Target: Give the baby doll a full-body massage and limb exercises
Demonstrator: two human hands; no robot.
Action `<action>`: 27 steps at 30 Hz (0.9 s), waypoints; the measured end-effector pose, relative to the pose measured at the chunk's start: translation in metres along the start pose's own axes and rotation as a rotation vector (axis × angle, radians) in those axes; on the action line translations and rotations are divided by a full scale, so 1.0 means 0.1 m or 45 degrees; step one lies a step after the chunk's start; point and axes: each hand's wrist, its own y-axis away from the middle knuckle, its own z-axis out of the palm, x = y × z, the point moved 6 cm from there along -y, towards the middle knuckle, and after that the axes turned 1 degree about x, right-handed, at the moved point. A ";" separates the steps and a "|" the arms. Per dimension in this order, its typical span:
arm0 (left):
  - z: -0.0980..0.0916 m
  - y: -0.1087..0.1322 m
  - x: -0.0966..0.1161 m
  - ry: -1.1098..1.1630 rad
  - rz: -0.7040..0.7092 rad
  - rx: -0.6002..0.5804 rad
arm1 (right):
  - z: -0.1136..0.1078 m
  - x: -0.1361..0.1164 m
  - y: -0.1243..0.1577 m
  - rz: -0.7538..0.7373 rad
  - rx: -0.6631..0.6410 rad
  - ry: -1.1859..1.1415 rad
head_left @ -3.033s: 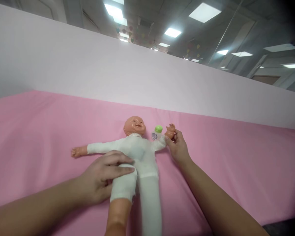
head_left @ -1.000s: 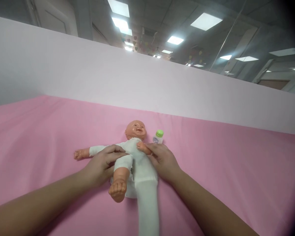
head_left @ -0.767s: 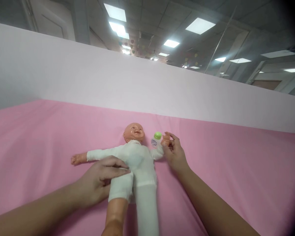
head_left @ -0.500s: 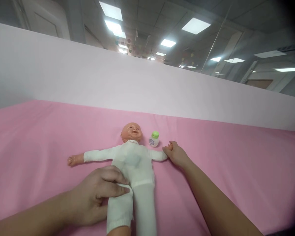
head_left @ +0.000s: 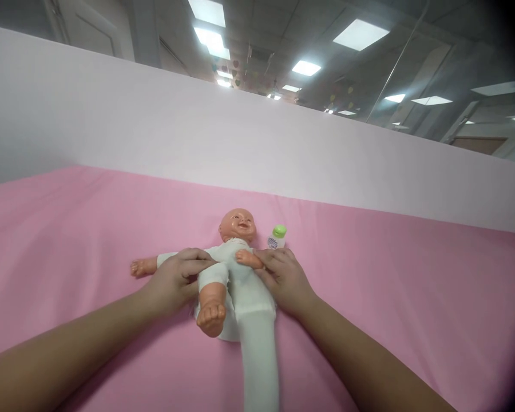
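A baby doll (head_left: 251,294) with a white cloth body and plastic head, hands and feet lies on its back, head away from me. My left hand (head_left: 174,280) is closed round its left-side leg, which is bent up toward the belly with the foot (head_left: 212,309) pointing at me. With my right hand (head_left: 287,280) I grip the doll's right-side arm, folded across the chest; its small plastic hand (head_left: 248,258) pokes out past my fingers. The other leg (head_left: 260,360) lies straight toward me. My fingertips are partly hidden.
A small clear bottle with a green cap (head_left: 277,236) stands right of the doll's head, just beyond my right hand. Pink cloth (head_left: 390,286) covers the surface. A white wall (head_left: 249,143) rises behind, with glass above it reflecting ceiling lights.
My left hand has pushed the doll's leg up toward its belly, lifting the foot into view. My right hand has brought the outstretched arm inward over the chest.
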 end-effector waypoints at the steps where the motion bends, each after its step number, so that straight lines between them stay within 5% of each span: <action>1: -0.01 0.00 0.02 0.000 0.008 0.009 | 0.00 0.01 0.00 0.012 0.011 -0.004; 5: -0.04 0.08 0.23 0.105 0.132 -0.040 | -0.12 0.29 0.01 0.281 0.142 -0.128; 10: 0.05 0.23 0.69 0.387 0.352 -0.332 | -0.36 0.87 0.08 0.662 0.395 -0.337; 16: 0.17 0.33 0.84 0.363 0.499 -0.389 | -0.36 1.30 0.16 0.954 0.200 -0.284; 22: 0.03 0.26 0.54 0.400 0.388 -0.152 | -0.36 1.05 0.11 0.820 0.304 -0.355; 25: -0.02 0.15 0.25 0.162 0.094 -0.049 | -0.31 0.68 0.05 0.551 0.367 -0.388; 27: -0.02 0.09 0.08 0.070 -0.108 -0.033 | -0.21 0.39 0.00 0.309 0.238 -0.261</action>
